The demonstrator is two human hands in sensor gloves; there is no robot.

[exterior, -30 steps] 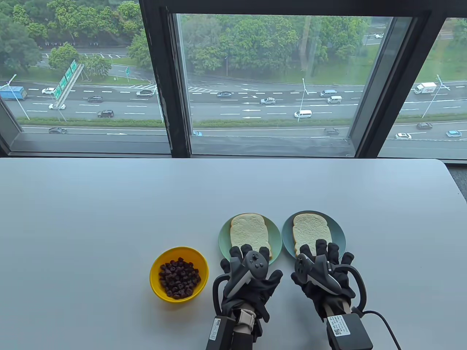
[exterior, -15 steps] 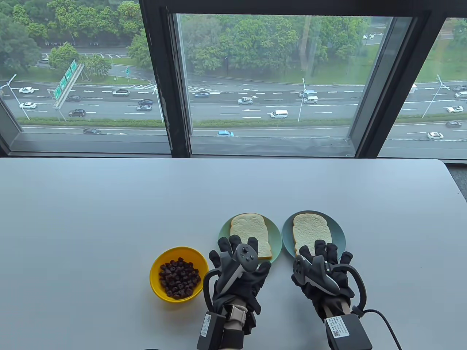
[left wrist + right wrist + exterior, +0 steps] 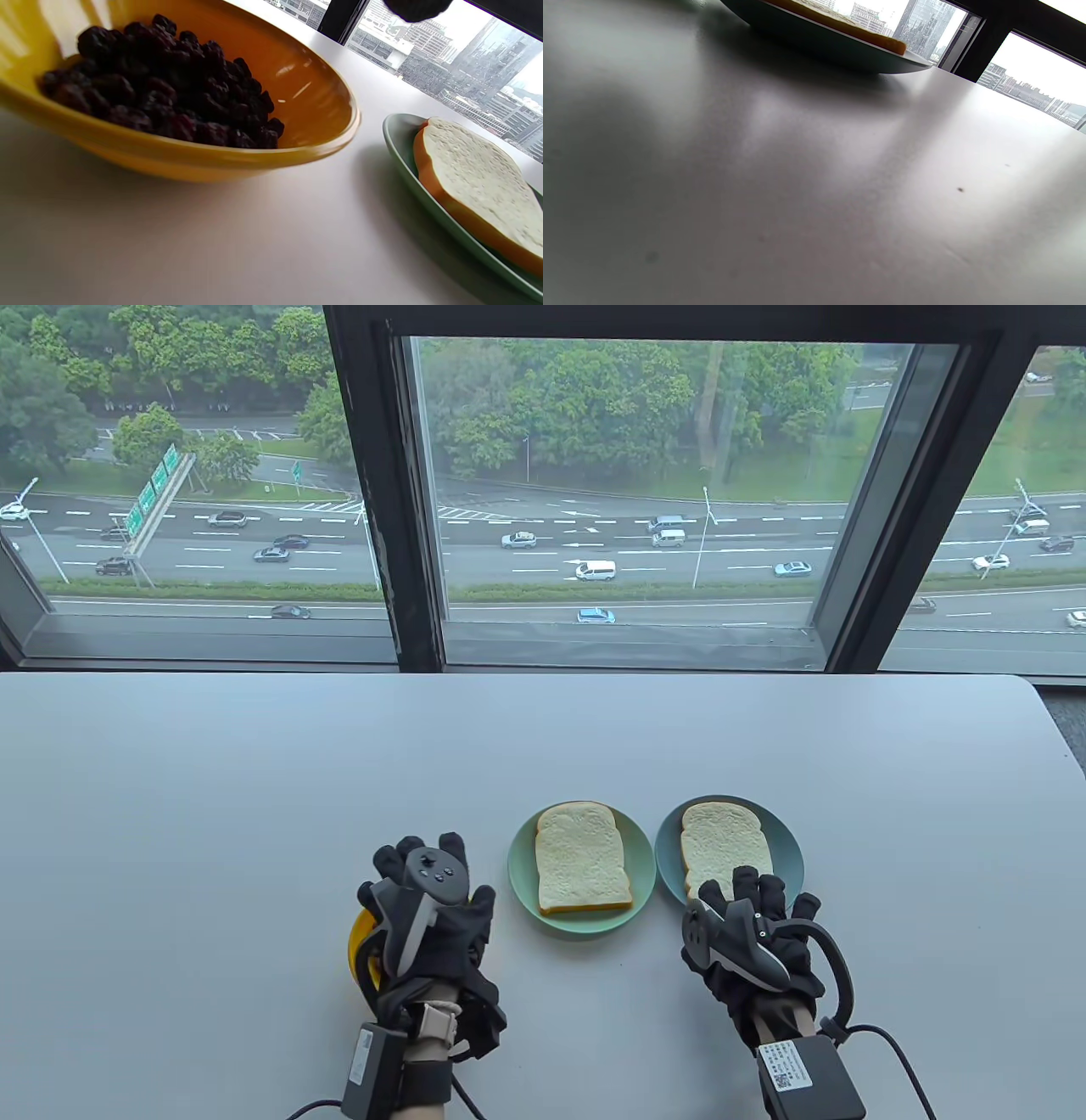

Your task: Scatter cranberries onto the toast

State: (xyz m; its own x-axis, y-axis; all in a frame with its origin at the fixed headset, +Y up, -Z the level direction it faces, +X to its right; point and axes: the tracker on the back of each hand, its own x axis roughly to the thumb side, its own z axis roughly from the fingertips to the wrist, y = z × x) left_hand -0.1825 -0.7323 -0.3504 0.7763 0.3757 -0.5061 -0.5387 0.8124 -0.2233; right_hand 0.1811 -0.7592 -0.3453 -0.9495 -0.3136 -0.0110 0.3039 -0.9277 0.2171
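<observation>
Black-gloved, the left hand (image 3: pixel 428 929) hovers over the yellow bowl (image 3: pixel 220 163) of cranberries (image 3: pixel 169 101) near the table's (image 3: pixel 254 780) front edge, fingers spread and gripping nothing, hiding all but a sliver of the bowl from above. Toward the right, the right hand (image 3: pixel 751 946) lies open with its fingertips over the near rim of the right plate (image 3: pixel 793 836); both slices of toast (image 3: pixel 581 857) (image 3: pixel 721 836) sit bare on their plates, the left plate (image 3: pixel 522 865) just beyond and right of the bowl
</observation>
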